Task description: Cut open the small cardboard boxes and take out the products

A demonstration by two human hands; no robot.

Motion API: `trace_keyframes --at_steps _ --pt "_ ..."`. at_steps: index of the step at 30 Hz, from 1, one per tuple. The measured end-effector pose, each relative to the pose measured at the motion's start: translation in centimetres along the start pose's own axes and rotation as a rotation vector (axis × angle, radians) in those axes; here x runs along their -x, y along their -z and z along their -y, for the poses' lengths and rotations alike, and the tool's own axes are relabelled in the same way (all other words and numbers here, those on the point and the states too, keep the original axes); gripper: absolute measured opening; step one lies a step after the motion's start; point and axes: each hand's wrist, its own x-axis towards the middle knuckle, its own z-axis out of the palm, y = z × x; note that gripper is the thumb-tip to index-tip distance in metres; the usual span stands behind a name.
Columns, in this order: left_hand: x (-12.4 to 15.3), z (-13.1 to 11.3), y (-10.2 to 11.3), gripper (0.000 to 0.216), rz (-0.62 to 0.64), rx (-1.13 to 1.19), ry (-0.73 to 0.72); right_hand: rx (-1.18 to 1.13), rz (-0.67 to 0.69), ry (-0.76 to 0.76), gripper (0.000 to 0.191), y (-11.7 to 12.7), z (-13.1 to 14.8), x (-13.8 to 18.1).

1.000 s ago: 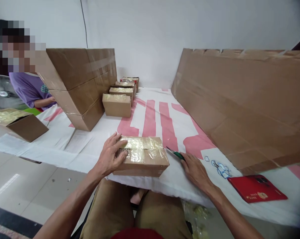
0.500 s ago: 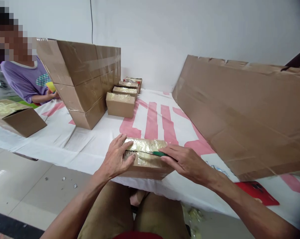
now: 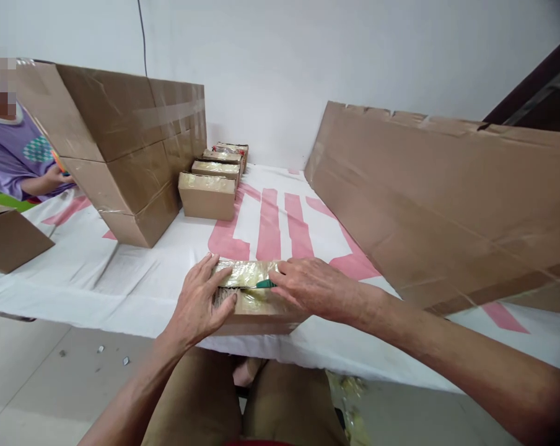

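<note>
While box [image 3: 261, 325] is steadied under spread left hand [image 3: 204, 303], knife [image 3: 264, 284] is grasped in right hand [image 3: 317, 288]; blade [image 3: 248, 287] best run shallow along seam [image 3: 233, 287], clear of left hand.

Clock centred on near box [image 3: 254, 302], 12 = away from wearer. Box sits at table's [image 3: 135, 269] near edge. Left hand [image 3: 201, 300] on its 9 o'clock end; right hand [image 3: 315, 288] at 3, knife [image 3: 265, 284] along top seam, blade toward 9. Row of boxes [image 3: 207, 197] at 11, receding to wall [image 3: 266, 74] at 12. Carton stack [image 3: 131, 142] between 10 and 11, just left of row. Co-worker [image 3: 4, 158] at 10, past stack. Side box [image 3: 15, 241] between 9 and 10. Panel [image 3: 438, 204] at 2. Lap [image 3: 196, 396] at 6, below table edge.
</note>
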Motion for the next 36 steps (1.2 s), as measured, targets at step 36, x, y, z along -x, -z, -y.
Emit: trace_keyframes --at_steps 36 --pt "-0.2 0.3 0.1 0.050 0.065 0.025 0.023 -0.128 -0.020 -0.171 0.016 -0.2 -4.9 4.0"
